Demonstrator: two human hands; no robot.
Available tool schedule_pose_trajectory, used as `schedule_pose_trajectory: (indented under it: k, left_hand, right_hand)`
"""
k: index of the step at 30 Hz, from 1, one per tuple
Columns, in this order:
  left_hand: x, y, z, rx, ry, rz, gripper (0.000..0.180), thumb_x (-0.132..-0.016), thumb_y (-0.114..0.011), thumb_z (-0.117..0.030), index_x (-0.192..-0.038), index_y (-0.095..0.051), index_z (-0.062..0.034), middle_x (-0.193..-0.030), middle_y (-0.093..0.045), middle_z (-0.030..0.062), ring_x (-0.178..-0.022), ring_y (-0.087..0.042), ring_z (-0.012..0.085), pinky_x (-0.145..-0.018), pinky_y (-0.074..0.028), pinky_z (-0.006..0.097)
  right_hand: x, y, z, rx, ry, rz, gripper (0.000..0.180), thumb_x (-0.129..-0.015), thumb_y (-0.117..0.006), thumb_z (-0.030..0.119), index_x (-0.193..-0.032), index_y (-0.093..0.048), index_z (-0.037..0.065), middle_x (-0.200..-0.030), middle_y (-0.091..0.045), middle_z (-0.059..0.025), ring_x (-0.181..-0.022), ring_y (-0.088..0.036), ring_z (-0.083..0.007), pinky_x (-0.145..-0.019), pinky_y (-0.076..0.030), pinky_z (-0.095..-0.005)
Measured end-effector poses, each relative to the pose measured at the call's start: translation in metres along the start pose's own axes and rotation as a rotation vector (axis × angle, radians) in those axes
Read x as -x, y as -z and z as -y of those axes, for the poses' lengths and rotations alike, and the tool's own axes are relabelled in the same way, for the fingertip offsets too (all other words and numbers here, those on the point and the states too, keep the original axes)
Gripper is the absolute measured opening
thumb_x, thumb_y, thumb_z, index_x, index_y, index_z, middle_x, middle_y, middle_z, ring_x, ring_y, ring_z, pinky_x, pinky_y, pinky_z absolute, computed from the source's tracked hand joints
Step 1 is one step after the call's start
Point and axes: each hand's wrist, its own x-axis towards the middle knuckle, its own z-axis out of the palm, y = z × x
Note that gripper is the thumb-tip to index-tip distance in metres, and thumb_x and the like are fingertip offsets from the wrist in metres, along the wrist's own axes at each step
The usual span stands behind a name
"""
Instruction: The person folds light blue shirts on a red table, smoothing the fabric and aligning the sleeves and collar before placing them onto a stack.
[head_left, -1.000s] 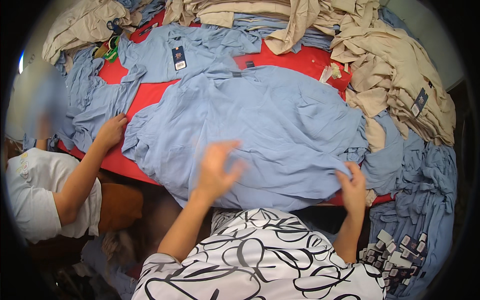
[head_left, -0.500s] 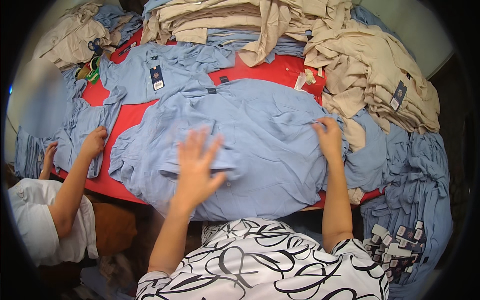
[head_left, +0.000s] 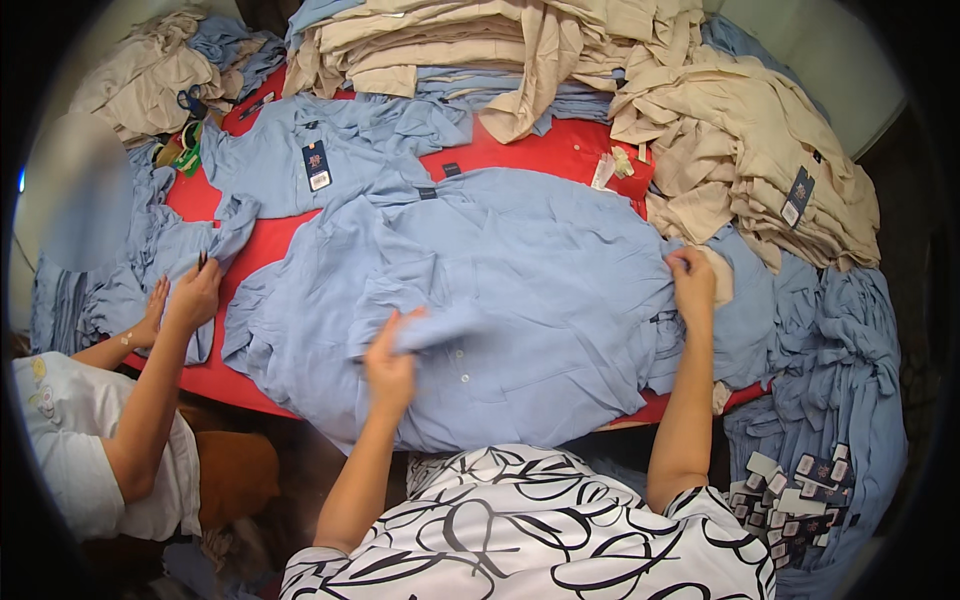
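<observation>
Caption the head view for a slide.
A person's left hand holds blurred blue cloth above a light-blue shirt spread on a red tabletop, the right hand at the shirt's edge.

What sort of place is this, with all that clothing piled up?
Probably a garment finishing or packing workroom: thick stacks of beige fabric garments, a cluster of rectangular dark-blue and white tags, and a light-blue fabric shirt spread across a red-topped table.

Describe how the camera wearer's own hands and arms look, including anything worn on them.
Both the left hand and right hand are ungloved, and the forearms are bare. The short sleeves belong to a white top with bold black looping lines. No watch or bracelet shows; motion blur on the left fingers hides finer detail.
</observation>
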Motion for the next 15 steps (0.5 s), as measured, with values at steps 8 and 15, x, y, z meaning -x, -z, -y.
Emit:
schedule_pose_trajectory:
  k: [8,15]
  left_hand:
    - [-0.030,0.080,-0.063,-0.502,0.027,-0.575,0.053,-0.094,-0.057,-0.013,-0.141,-0.038,0.0017,-0.143,-0.042,0.0178,-0.133,-0.041,0.0277,-0.110,-0.031,0.040]
    - [0.004,0.026,-0.065,-0.260,-0.016,-0.202,0.053,-0.089,-0.063,-0.016,-0.137,-0.046,-0.0028,-0.145,-0.040,0.0185,-0.135,-0.036,0.0328,-0.110,-0.030,0.042]
  right_hand:
    - [0.031,0.005,0.175,-0.214,0.503,-0.354,0.011,-0.082,-0.066,0.006,-0.094,-0.066,0.004,-0.091,-0.063,-0.0100,-0.084,-0.057,-0.0294,-0.076,-0.045,-0.0372]
    - [0.091,-0.039,0.182,-0.427,0.586,0.450,0.026,-0.082,-0.062,0.004,-0.108,-0.065,0.005,-0.121,-0.062,-0.0117,-0.106,-0.057,-0.0313,-0.093,-0.042,-0.0416]
